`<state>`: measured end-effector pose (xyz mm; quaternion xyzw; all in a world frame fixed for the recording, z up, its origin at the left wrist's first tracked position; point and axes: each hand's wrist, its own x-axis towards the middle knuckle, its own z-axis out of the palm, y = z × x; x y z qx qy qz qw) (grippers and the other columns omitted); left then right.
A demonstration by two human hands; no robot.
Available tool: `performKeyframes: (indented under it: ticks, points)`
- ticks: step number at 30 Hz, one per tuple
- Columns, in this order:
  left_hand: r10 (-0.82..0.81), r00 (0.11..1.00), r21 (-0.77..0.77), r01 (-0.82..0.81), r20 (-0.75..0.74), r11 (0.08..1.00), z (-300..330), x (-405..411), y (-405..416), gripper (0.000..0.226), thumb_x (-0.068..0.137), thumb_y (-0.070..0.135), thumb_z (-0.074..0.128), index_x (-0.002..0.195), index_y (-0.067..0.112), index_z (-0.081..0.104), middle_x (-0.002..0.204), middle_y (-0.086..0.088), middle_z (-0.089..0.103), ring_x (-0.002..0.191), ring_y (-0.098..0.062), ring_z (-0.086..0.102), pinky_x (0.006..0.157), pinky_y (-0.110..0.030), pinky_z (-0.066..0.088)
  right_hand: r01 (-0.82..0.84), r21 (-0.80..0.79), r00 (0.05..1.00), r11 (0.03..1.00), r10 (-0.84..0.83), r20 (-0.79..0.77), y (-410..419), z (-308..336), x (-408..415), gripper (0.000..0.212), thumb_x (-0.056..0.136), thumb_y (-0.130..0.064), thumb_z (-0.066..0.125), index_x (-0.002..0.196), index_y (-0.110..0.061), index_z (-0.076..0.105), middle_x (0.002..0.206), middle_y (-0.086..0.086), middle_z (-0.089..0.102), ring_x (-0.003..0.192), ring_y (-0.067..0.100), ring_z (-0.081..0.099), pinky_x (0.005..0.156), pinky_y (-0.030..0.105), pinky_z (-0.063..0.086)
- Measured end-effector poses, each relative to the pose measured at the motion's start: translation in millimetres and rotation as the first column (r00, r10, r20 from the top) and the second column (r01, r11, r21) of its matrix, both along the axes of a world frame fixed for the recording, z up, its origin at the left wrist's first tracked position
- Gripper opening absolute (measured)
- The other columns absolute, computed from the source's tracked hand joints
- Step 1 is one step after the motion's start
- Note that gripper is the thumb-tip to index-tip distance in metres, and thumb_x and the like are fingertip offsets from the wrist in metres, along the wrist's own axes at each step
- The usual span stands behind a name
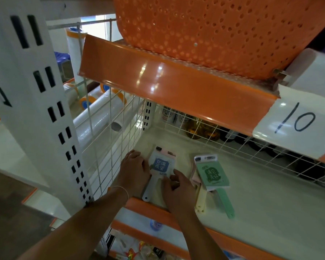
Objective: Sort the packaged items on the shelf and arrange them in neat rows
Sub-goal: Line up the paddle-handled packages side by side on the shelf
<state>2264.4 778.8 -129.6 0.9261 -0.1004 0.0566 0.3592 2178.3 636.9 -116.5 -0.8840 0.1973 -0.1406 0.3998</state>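
A packaged brush with a blue label and grey handle [161, 164] lies on the white shelf [261, 203] near its left corner, on top of a pink one. My left hand [132, 166] rests against the pack's left edge. My right hand [176, 186] touches its lower right corner with curled fingers. To the right, a green-labelled brush [213, 174] with a green handle lies over cream and pink ones [200, 200], their handles pointing toward the shelf's front edge.
White wire mesh [120, 132] walls the shelf on the left and at the back. An orange shelf lip [176, 87] with a tag marked 10 [295, 122] overhangs, with an orange perforated basket [214, 29] on it. Bottles stand behind the back mesh; white rolls lie beyond the left mesh.
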Motion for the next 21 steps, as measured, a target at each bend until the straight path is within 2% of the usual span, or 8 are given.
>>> performKeyframes:
  ticks: [2, 6, 9, 14, 19, 21]
  points:
    - [0.006, 1.000, 0.011, -0.006, 0.014, 1.000, -0.7, -0.6, 0.9, 0.021, 0.090, 0.012, 0.058, 0.074, 0.001, 0.067, 0.106, -0.017, 0.066, 0.116, -0.029, 0.055, 0.104, -0.040, 0.043, -0.015, -0.004, 1.000, 1.000, 0.015, 0.011, -0.7, 0.5, -1.3, 0.039, 0.084, -0.030, 0.071, 0.120, -0.016, 0.066, 0.083, -0.014, 0.063, 0.072, 0.000, 0.057, 0.071, 0.013, 0.044]
    - [0.008, 0.999, 0.029, -0.009, 0.042, 1.000, -0.5, -0.5, 0.6, 0.019, 0.089, 0.012, 0.059, 0.075, 0.002, 0.068, 0.102, -0.017, 0.067, 0.112, -0.028, 0.057, 0.101, -0.038, 0.044, -0.031, -0.056, 0.999, 0.998, 0.031, 0.014, -2.3, -1.4, -1.1, 0.040, 0.083, -0.032, 0.072, 0.120, -0.018, 0.067, 0.100, -0.005, 0.072, 0.083, 0.006, 0.060, 0.082, 0.020, 0.048]
    - [0.010, 0.998, 0.051, -0.014, 0.064, 0.999, -0.1, -0.9, -0.2, 0.020, 0.090, 0.013, 0.058, 0.077, 0.002, 0.068, 0.104, -0.016, 0.067, 0.112, -0.028, 0.057, 0.100, -0.038, 0.043, -0.025, -0.055, 1.000, 0.998, 0.025, 0.016, -1.9, -2.1, 0.1, 0.038, 0.084, -0.032, 0.071, 0.119, -0.019, 0.068, 0.102, -0.004, 0.072, 0.086, 0.007, 0.062, 0.083, 0.021, 0.049]
    - [0.013, 0.997, 0.063, -0.018, 0.077, 0.998, 2.2, -2.5, 0.7, 0.018, 0.088, 0.012, 0.059, 0.073, 0.004, 0.065, 0.098, -0.014, 0.066, 0.105, -0.028, 0.059, 0.095, -0.039, 0.048, -0.018, -0.053, 1.000, 0.998, 0.018, -0.001, -1.7, -2.7, 0.8, 0.038, 0.083, -0.034, 0.072, 0.117, -0.019, 0.068, 0.098, -0.007, 0.071, 0.077, 0.001, 0.056, 0.072, 0.012, 0.041]
    - [-0.003, 0.997, 0.063, -0.002, 0.079, 0.998, 6.5, -5.3, 2.5, 0.019, 0.086, 0.011, 0.059, 0.068, 0.007, 0.061, 0.083, -0.008, 0.060, 0.096, -0.027, 0.059, 0.087, -0.040, 0.051, -0.003, -0.016, 1.000, 1.000, 0.002, -0.019, 0.4, -2.1, 0.8, 0.036, 0.081, -0.033, 0.073, 0.115, -0.020, 0.068, 0.097, -0.008, 0.071, 0.082, 0.007, 0.062, 0.078, 0.018, 0.048]
    - [-0.014, 0.997, 0.063, 0.009, 0.076, 0.998, 7.9, -6.0, 3.6, 0.020, 0.087, 0.010, 0.059, 0.068, 0.007, 0.060, 0.078, -0.002, 0.053, 0.092, -0.027, 0.058, 0.083, -0.039, 0.051, -0.010, -0.007, 1.000, 1.000, 0.010, -0.025, -0.5, -0.9, -0.7, 0.035, 0.082, -0.033, 0.072, 0.114, -0.022, 0.068, 0.095, -0.011, 0.069, 0.079, 0.003, 0.059, 0.072, 0.009, 0.043]
